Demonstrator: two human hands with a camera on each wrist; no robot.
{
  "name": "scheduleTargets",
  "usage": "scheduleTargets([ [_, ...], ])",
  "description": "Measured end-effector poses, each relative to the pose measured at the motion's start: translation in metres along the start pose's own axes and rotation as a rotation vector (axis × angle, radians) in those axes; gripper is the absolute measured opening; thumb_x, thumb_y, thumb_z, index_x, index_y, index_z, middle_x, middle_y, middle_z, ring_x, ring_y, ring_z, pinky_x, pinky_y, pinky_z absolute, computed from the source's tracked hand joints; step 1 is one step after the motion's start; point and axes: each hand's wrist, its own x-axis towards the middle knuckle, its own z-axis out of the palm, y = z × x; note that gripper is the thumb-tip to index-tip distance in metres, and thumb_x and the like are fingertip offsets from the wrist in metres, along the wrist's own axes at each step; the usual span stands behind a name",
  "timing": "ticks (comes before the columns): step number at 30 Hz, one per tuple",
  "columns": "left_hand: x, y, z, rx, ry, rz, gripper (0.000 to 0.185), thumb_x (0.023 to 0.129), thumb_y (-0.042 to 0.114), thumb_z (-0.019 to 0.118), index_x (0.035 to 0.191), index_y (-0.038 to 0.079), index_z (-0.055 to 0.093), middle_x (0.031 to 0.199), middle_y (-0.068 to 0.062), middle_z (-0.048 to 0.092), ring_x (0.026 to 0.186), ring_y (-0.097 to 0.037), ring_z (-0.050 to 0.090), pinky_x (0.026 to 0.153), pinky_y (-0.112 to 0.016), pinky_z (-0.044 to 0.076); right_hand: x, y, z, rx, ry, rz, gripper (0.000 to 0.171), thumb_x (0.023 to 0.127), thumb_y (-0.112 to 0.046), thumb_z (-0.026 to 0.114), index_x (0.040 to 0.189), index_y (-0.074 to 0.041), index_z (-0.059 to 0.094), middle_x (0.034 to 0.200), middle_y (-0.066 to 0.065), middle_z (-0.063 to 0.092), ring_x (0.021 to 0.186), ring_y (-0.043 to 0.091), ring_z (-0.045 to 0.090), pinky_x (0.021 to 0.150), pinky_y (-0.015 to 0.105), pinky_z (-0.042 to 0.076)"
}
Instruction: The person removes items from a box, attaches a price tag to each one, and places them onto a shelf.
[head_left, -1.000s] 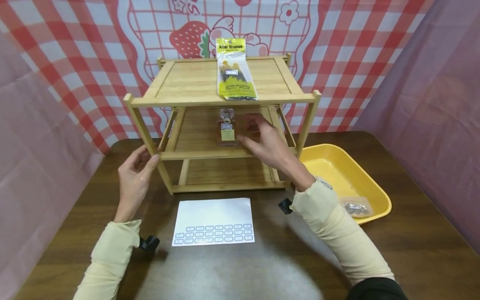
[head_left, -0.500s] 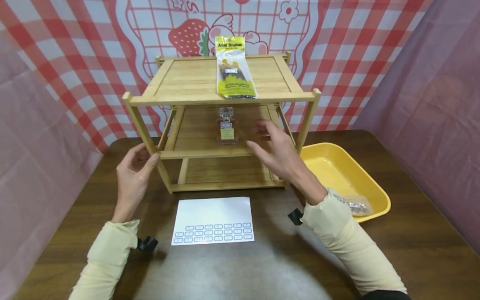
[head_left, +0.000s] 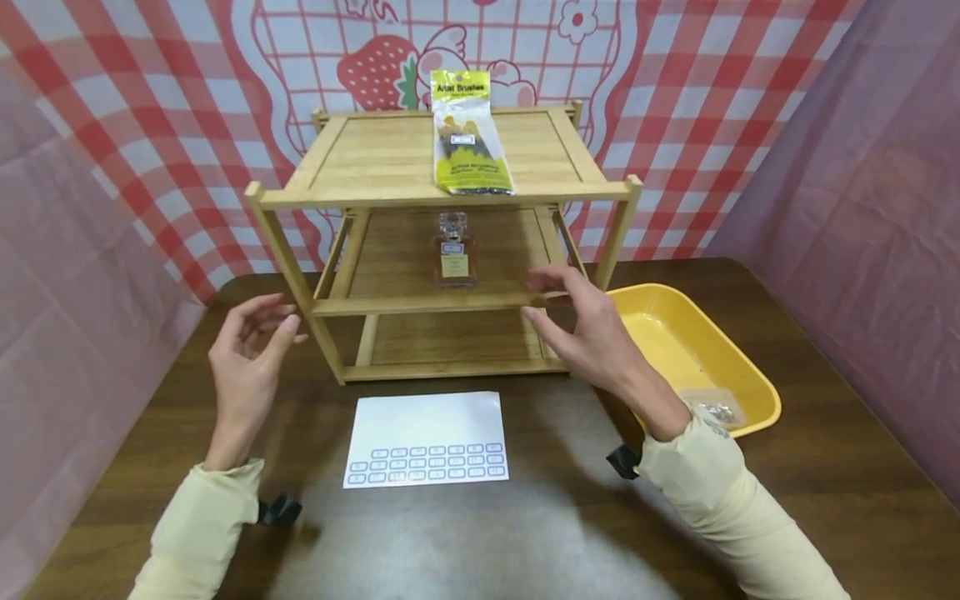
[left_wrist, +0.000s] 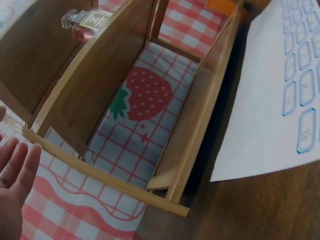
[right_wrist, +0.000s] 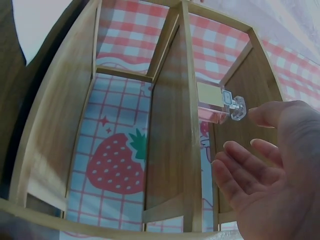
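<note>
A clear glass perfume bottle (head_left: 454, 260) with a pale label stands upright on the middle shelf of a three-tier wooden rack (head_left: 442, 200). My right hand (head_left: 592, 329) hovers in front of the rack's right side, apart from the bottle, fingers loosely bent around nothing. Beside the rack's left front post, my left hand (head_left: 249, 354) is held with relaxed fingers and holds nothing. On the top shelf lies a yellow and white packet of artist brushes (head_left: 468, 150). In the right wrist view the bottle (right_wrist: 212, 100) appears beyond the thumb.
A white sheet of stickers (head_left: 427, 425) lies on the dark wooden table (head_left: 450, 542) before the rack. To the right stands a yellow tray (head_left: 675, 333) containing a small clear bag (head_left: 712, 407). Checked cloth (head_left: 705, 125) hangs behind.
My right hand has drawn back from the perfume bottle, rightward and toward me. My left hand has come off the rack's left post and shifted slightly left. The bottle stays in place.
</note>
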Motion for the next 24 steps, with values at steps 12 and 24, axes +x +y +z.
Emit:
scheduleTargets([
  [12,-0.017,0.000,0.008,-0.029,-0.103,-0.006,0.027,0.093,-0.018,0.062,0.120,-0.022,0.059,0.108,-0.015,0.069,0.094,-0.020,0.065,0.078,-0.024,0.059,-0.020,0.008,-0.008,-0.059,-0.004,0.007,0.044,0.089,-0.001,0.080,0.127,0.007,0.058,0.111,0.015,0.067,0.092,0.020,0.064,0.077,0.033,0.057],
  [24,-0.038,-0.006,0.027,0.250,-0.232,-0.137,0.023,0.098,-0.003,0.067,0.121,-0.008,0.067,0.112,-0.013,0.069,0.095,-0.016,0.065,0.078,-0.020,0.056,-0.034,0.015,-0.014,-0.019,0.019,-0.001,0.040,0.087,0.007,0.078,0.123,0.006,0.061,0.112,0.015,0.068,0.097,0.020,0.064,0.083,0.022,0.055],
])
